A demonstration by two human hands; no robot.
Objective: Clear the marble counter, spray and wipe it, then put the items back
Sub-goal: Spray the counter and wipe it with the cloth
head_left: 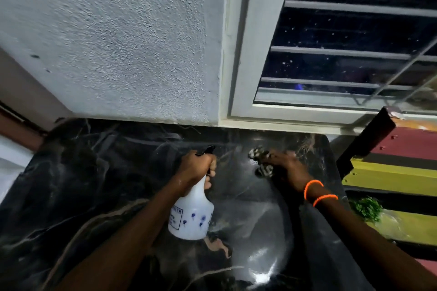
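The black marble counter [99, 196] with pale veins fills the lower frame and shines wet near the front. My left hand [197, 168] grips the neck and trigger of a white spray bottle [191, 217] with a black nozzle, held above the counter's middle. My right hand [283, 164], with orange bands on the wrist, presses a dark patterned cloth [261, 162] onto the counter near its back right corner. The cloth is blurred and partly hidden under the hand.
A rough white wall [118, 42] rises behind the counter. A barred window [343, 54] stands at the back right. To the right lie a dark board [366, 142], red and yellow striped surfaces [402, 172] and a green bunch [366, 209].
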